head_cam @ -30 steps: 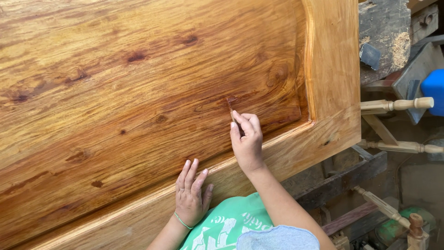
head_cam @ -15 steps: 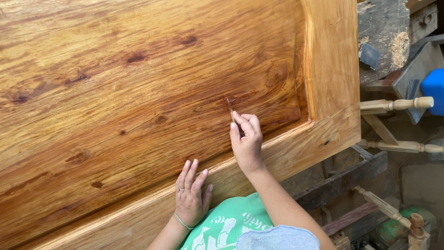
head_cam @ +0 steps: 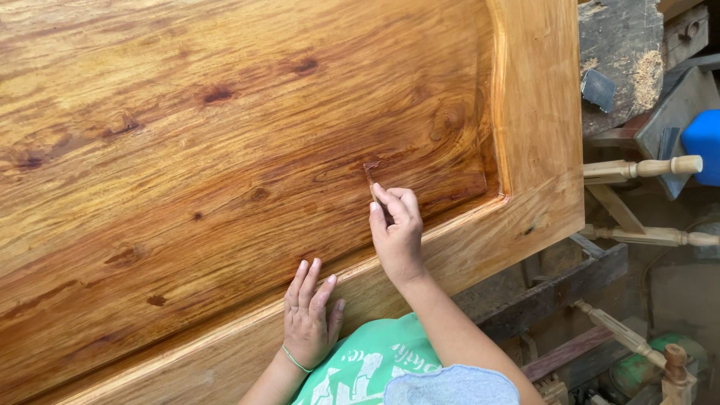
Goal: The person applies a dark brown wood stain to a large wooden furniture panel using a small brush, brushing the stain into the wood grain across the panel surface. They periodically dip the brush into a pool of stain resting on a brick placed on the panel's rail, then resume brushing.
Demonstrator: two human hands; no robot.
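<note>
Honey-gold timber, glossy and strongly figured: large wooden panel [head_cam: 225, 150] with a raised frame along the near and right edges, dark knots scattered over the sunken field. Right hand [head_cam: 397, 232] closed in a pinch on a thin sliver of wood [head_cam: 370, 183], held like a pencil, tip set into a small dark notch [head_cam: 369, 165] in the field just inside the frame corner; grip kept fine and close, presumably for control over so small a spot. Left hand [head_cam: 309, 315] open, fingers spread flat on the near frame rail, thin green bracelet at the wrist; likely bracing the body and steadying the panel. Green shirt low in view.

Panel propped on rough dark beams [head_cam: 547, 292] rather than any counter. To the right, cluttered workshop: pale turned wooden spindles [head_cam: 645, 168] jutting out, more of them lower down, a weathered block with sawdust [head_cam: 622, 60], a blue object [head_cam: 705, 142] at the edge. Floor dim, littered, hard to read.
</note>
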